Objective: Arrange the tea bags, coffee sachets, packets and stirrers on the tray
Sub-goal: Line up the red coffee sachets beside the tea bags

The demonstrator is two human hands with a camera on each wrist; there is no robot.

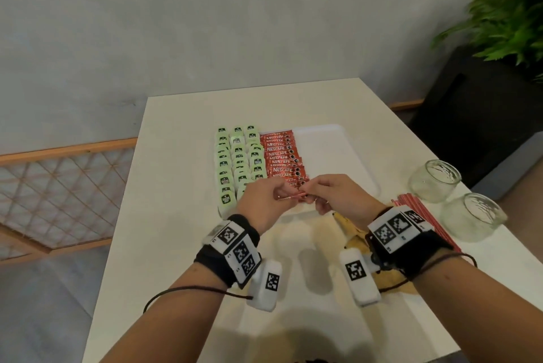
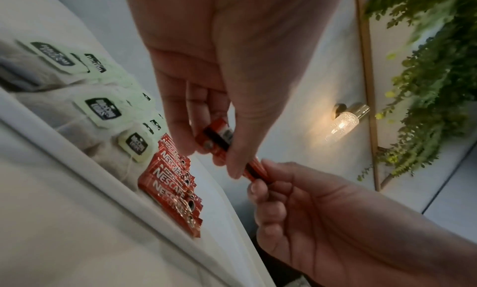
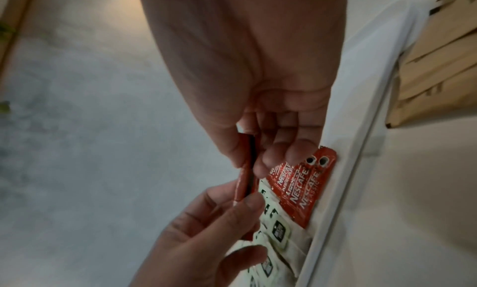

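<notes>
The coffee stage is in hand: one red sachet (image 1: pixel 291 196) is held in the air between both hands, just above the near end of the sachet row (image 1: pixel 282 158) on the tray (image 1: pixel 332 139). The tea bags (image 1: pixel 238 157) already lie in three columns at the tray's left, touching the row's left side; the tray's right part is bare.

The left hand (image 1: pixel 261 201) pinches the sachet's left end, thumb against curled fingers. The right hand (image 1: pixel 338 193) pinches the other end, thumb and forefinger pressed onto the foil, the other fingers curled beneath. Neither grip is spread; both close only on this sachet, which touches nothing else.

The next move, as I judge it, calls for lowering the sachet flat onto the near end of the row, overlapping its neighbour and square with it, then letting go with both hands without nudging the row or the tea bags.

The stirrers (image 1: pixel 411 207) and brown packets (image 1: pixel 349 227) wait on the tabletop (image 1: pixel 176 215), near the right wrist, beside two jars (image 1: pixel 435 180).
</notes>
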